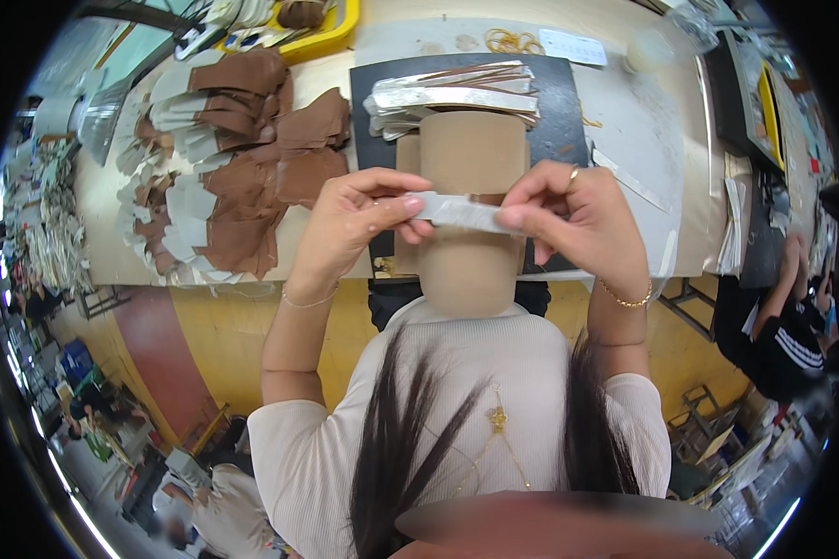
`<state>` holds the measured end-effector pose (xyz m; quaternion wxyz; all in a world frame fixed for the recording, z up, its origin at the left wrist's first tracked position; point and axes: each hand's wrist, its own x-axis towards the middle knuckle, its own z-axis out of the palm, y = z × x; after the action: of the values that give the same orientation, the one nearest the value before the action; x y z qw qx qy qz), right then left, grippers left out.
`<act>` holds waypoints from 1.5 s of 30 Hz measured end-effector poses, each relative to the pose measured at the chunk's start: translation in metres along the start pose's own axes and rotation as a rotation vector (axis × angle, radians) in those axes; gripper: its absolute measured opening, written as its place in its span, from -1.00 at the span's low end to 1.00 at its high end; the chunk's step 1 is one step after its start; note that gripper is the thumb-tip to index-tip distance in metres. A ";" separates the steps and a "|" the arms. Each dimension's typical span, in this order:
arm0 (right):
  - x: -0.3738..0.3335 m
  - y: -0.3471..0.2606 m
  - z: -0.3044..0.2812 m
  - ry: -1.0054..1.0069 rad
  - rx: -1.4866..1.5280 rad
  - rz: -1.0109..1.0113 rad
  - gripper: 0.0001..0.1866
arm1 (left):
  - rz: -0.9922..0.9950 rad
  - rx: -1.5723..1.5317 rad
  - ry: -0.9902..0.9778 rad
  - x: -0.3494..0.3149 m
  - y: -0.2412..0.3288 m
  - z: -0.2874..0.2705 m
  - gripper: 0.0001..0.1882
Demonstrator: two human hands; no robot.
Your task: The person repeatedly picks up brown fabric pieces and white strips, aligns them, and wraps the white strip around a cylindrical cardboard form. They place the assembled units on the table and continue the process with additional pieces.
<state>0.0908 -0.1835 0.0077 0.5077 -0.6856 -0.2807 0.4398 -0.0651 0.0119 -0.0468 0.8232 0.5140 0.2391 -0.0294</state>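
Observation:
Between my two hands a short pale grey-white strip (462, 212) is stretched level, with a bit of brown showing at its upper right edge. My left hand (375, 212) pinches its left end between thumb and fingers. At the other end my right hand (557, 212) grips it the same way. Directly beneath the strip is a tan, rounded block or form (471, 154) that reaches over the table's near edge toward my body. Beyond it lies a pile of long white and brown strips (452, 96) on a black mat (569, 140).
Stacks of brown pieces (242, 200) with pale ends cover the left of the table. A yellow tray (331, 35) stands at the far left. Yellow bands (513, 41) and a white card (571, 47) lie at the back. Another person (778, 326) sits at the right.

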 end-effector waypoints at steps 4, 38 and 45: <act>0.017 -0.006 0.014 -0.096 -0.167 0.041 -0.85 | -0.004 -0.032 -0.013 -0.006 0.004 0.005 -0.69; 0.020 0.015 0.000 -0.027 -0.140 0.097 -0.85 | 0.095 -0.015 0.063 -0.002 -0.009 -0.003 -0.77; 0.020 0.024 0.003 0.017 -0.125 0.097 -0.77 | 0.088 -0.104 0.046 0.003 -0.018 -0.007 -0.73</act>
<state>0.0957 -0.1732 -0.0216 0.4443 -0.7325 -0.2696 0.4398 -0.0701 0.0100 -0.0650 0.8435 0.4813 0.2364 0.0313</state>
